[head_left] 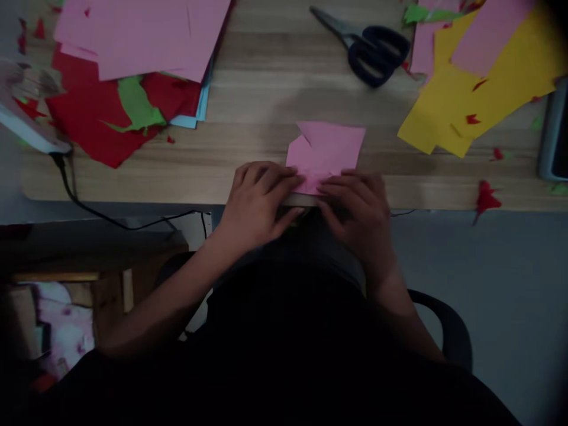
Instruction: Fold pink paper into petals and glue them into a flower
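Pink paper (332, 148) touches loosely curled left hand (257, 204) and right hand (366, 213).

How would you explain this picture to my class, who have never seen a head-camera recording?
There is no machine here: a person works with two bare hands. The one picture comes from a camera worn on the head, looking forward and down, so the arms reach in from below.

The left hand and right hand both have fingers on the near part of a small pink paper, by the edge of a wooden-looking table. Whether the thumbs pinch it is unclear.

Beyond it lie scissors with dark handles. To the left are larger pink sheets over red paper, with a green scrap on top of the red; to the right, yellow paper.
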`<act>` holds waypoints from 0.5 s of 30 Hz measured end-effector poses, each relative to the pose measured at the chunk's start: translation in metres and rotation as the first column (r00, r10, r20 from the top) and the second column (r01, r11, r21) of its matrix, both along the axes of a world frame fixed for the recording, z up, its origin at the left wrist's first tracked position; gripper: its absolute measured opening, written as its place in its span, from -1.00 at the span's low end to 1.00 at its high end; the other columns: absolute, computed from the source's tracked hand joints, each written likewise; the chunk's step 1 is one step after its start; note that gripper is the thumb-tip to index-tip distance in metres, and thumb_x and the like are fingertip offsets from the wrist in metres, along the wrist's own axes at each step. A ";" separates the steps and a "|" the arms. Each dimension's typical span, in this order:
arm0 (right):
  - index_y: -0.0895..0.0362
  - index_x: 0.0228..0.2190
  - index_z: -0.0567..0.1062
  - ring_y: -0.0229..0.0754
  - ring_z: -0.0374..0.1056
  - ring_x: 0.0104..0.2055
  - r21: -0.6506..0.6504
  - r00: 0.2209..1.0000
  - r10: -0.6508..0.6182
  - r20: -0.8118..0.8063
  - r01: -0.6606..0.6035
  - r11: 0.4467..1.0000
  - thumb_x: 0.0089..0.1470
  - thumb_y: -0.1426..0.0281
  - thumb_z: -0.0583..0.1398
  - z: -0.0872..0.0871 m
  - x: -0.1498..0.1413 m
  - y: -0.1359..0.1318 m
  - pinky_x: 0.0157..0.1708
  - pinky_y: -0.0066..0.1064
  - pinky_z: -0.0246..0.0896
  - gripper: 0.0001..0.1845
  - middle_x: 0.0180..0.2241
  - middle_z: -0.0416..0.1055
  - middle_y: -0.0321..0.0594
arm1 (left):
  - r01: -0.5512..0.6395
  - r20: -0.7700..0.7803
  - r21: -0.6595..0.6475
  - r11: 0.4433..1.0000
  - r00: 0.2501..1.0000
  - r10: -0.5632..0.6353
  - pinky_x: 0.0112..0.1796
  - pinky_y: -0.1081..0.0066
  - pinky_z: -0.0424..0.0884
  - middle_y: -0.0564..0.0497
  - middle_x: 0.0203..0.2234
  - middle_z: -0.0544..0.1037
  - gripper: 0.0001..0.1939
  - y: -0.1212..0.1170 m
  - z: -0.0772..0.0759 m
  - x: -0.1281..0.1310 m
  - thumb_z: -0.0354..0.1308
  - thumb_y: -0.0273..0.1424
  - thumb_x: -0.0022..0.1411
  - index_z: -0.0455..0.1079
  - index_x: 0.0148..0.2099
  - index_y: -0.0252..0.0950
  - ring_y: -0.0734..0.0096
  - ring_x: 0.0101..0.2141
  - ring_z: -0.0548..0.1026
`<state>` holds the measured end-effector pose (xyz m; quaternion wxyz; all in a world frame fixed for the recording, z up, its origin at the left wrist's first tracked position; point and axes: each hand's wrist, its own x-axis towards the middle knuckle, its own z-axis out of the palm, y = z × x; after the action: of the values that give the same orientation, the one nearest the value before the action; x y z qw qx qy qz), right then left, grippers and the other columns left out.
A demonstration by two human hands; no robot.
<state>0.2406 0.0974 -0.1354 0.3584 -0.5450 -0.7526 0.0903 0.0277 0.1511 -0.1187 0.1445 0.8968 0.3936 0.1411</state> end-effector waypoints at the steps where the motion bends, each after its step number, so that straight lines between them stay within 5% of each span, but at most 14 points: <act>1: 0.01 -0.13 0.55 0.03 0.39 0.06 0.032 1.000 -0.015 0.007 0.015 0.999 0.14 0.47 0.27 -0.001 -0.001 -0.001 0.11 -0.04 0.27 -0.75 -0.11 0.59 -0.22 | -0.013 0.000 0.015 1.000 1.000 0.013 0.12 0.00 0.17 -0.13 0.12 0.46 -0.50 -0.006 0.000 0.002 0.10 -0.09 0.34 0.35 0.23 -0.19 -0.02 0.10 0.32; 4: 0.00 -0.11 0.55 0.01 0.40 0.03 0.086 1.000 -0.001 0.011 0.000 0.996 0.13 0.48 0.28 -0.003 -0.006 -0.006 0.09 -0.05 0.30 -0.72 -0.08 0.59 -0.23 | -0.044 -0.002 0.044 0.998 0.999 0.045 0.07 0.01 0.21 -0.18 -0.01 0.47 -0.53 -0.021 -0.002 0.009 0.07 -0.16 0.37 0.35 0.23 -0.24 -0.02 0.04 0.33; 9: 0.02 0.03 0.46 -0.01 0.40 0.10 -0.039 0.998 0.063 0.026 -0.062 0.997 0.19 0.44 0.24 -0.011 -0.007 -0.012 0.15 -0.05 0.28 -0.64 0.01 0.53 -0.17 | -0.086 0.038 0.053 0.995 0.996 0.085 0.06 0.02 0.21 -0.16 0.02 0.46 -0.62 -0.024 -0.007 0.007 0.10 -0.25 0.37 0.37 0.18 -0.22 0.01 0.06 0.34; 15: 0.00 -0.17 0.53 -0.06 0.45 -0.08 0.069 0.998 -0.070 0.005 0.069 0.995 0.15 0.50 0.28 -0.018 -0.007 -0.013 0.03 -0.08 0.36 -0.78 -0.20 0.56 -0.22 | -0.039 0.122 0.119 0.992 0.992 0.025 0.02 0.01 0.27 0.09 0.02 0.58 -0.81 -0.014 -0.015 -0.005 0.17 -0.25 0.34 0.44 -0.02 -0.07 0.12 0.01 0.40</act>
<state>0.2340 0.0845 -0.1536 0.3770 -0.5584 -0.7373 0.0497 0.0230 0.1372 -0.1339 0.1107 0.8874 0.3893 0.2207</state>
